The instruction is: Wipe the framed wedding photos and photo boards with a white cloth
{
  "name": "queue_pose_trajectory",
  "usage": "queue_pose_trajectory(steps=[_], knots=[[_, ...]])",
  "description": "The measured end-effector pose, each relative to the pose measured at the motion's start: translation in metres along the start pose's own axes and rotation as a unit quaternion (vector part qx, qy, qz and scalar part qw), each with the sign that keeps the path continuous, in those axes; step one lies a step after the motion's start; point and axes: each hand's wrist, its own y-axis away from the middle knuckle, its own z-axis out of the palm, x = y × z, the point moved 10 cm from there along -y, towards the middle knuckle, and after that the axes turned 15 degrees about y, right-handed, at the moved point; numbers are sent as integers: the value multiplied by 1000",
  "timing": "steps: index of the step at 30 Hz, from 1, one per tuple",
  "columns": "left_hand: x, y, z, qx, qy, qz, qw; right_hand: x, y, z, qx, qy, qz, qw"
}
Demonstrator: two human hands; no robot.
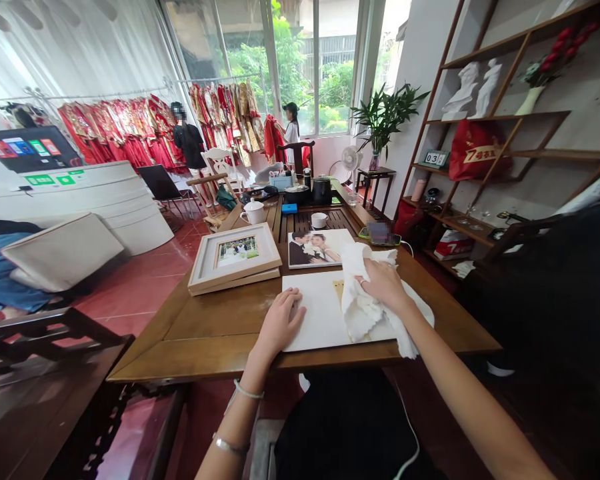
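Observation:
A white rectangular panel (314,319) lies on the wooden table before me. My left hand (283,319) rests flat near its left edge, fingers spread. My right hand (383,285) is closed on a crumpled white cloth (363,313), pressing it onto the panel's right part. A small tan patch (338,288) shows on the panel beside the cloth; the rest of that side is covered. Just behind the panel lies a wedding photo print (317,249). To its left, a light wooden picture frame (205,263) with a photo sits on another frame.
A lidded white cup (253,212), a small white cup (319,220) and a blue box (289,209) stand farther back on the table (220,337). A phone (380,233) with a cable lies right. Two people stand by the red garments (125,130); another person bends at far left.

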Motion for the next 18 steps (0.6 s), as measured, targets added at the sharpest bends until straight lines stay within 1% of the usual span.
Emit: queue_pose_trajectory(steps=[2,4,8,11,13,15,18], knots=[[0,0,0,1,0,1,1000,-5,5,-1,0,-3,-13,1000],[2,0,-1,3,0,5,1000,-12,17,-4,6,-21,-38,999],[2,0,-1,6,-1,4,1000,-30,53,-15,52,-87,-98,990],[3,1,-1,8,-1,8,1000,-31,82,-22,87,-116,-111,983],[3,1,-1,10,-1,12,1000,-29,96,-24,103,-132,-119,979],[2,0,-1,10,-3,10,1000,-25,104,-25,107,-149,-129,975],[2,0,-1,8,-6,4,1000,-19,98,-21,85,-156,-109,978]])
